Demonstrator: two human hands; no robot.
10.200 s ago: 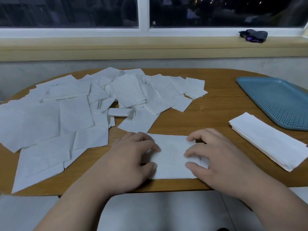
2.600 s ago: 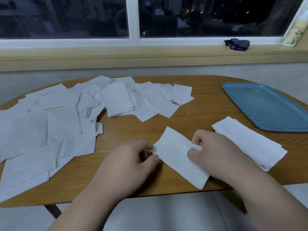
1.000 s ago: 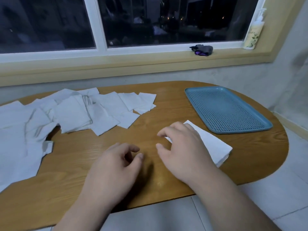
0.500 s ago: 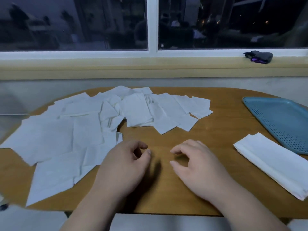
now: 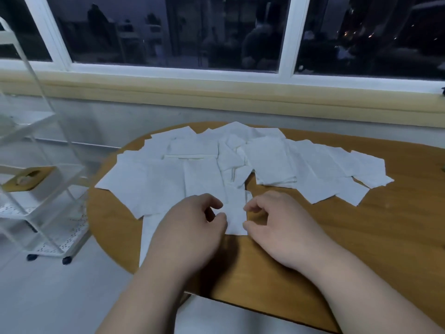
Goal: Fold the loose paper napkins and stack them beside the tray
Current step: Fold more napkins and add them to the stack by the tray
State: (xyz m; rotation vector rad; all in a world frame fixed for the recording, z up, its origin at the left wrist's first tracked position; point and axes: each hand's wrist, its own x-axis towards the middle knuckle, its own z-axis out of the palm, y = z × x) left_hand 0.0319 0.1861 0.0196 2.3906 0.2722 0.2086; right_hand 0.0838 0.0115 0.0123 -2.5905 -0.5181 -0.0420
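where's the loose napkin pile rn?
Head view: napkin pile spreads across the wooden table's far left; its near edge lies between the left hand and right hand.

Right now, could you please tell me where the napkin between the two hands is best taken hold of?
The napkin lies flat, its far end running into the pile of other napkins, while its near right corner rests free on the bare table. So probably pinch that corner, coming from the person's side with the right hand.
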